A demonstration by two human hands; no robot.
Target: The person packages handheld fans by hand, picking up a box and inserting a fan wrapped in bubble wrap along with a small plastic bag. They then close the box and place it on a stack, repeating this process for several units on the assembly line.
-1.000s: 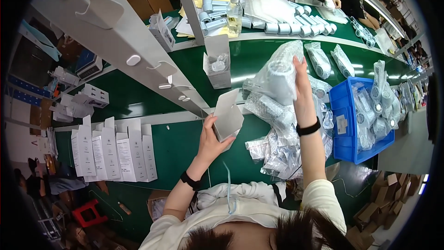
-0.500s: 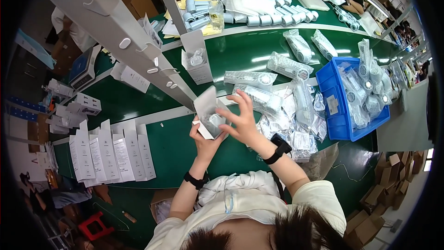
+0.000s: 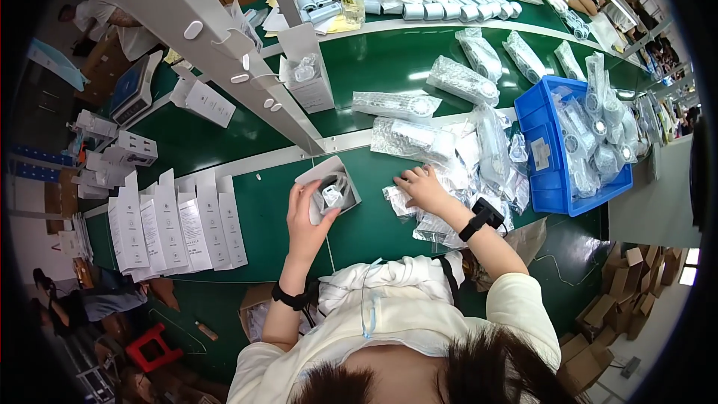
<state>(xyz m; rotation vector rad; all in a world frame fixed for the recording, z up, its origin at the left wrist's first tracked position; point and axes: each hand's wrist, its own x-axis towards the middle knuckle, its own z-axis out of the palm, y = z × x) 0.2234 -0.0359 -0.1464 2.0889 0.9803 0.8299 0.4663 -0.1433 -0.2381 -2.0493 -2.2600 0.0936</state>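
A small white carton [image 3: 351, 196] stands at the table's near edge, its flap up at the back. Inside it lies a white part in a clear bag [image 3: 333, 191]. My left hand [image 3: 308, 213] is closed around the carton's left side, with the thumb at its front. To the right, my right hand [image 3: 428, 188] bends its fingers over a small clear printed packet [image 3: 399, 202] at the left edge of the packet pile [image 3: 449, 236]. The undersides of these fingers are hidden. Just behind the pile lies a bubble-wrapped item [image 3: 411, 140].
A blue bin [image 3: 540, 121] of wrapped items stands at the right. Several upright white cartons [image 3: 194, 224] line the left. A metal post [image 3: 247, 67] rises beyond my left hand, near another open carton [image 3: 310, 93]. A bottle [image 3: 351, 0] stands at the back.
My right hand has left the carton and moved right, down to the packets. My left hand has lowered the carton towards the table. A packet now juts out left from the pile.
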